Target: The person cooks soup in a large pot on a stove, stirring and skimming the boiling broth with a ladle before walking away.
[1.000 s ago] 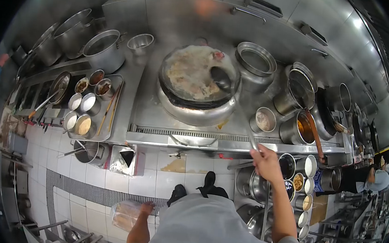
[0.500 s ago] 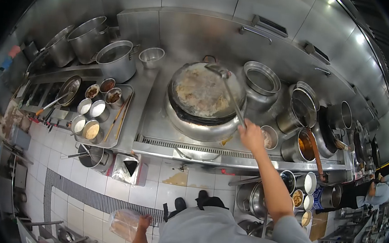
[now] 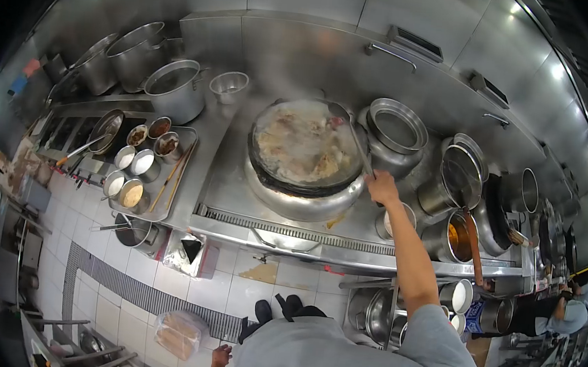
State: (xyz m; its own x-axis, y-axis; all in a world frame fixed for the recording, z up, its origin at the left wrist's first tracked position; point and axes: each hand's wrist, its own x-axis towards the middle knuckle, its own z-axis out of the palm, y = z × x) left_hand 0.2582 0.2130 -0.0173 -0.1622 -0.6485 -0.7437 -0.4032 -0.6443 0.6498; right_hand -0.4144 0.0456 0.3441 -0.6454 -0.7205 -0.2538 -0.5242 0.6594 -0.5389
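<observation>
A large steaming wok [image 3: 304, 142] of pale liquid with food pieces sits on the round burner at the middle of the stove. My right hand [image 3: 382, 189] is closed round the handle of a long metal ladle [image 3: 357, 140], whose head rests at the wok's upper right edge. Below, at the left of my body, my left hand [image 3: 221, 356] hangs with its fingers curled; whether anything is in them is too small to tell. Left of it is a clear plastic bag [image 3: 181, 334] with brown contents.
A tray [image 3: 187, 139] of seasoning cups and chopsticks lies left of the wok. Tall pots [image 3: 173, 89] stand behind it. To the right are a lidded pot [image 3: 397, 126], a pot of orange liquid [image 3: 449, 237] and strainers. A co-worker [image 3: 566, 312] is at the far right.
The ladle and my right hand have shifted slightly, with the ladle's head now at the wok's right rim. My left hand has moved down, farther from the plastic bag.
</observation>
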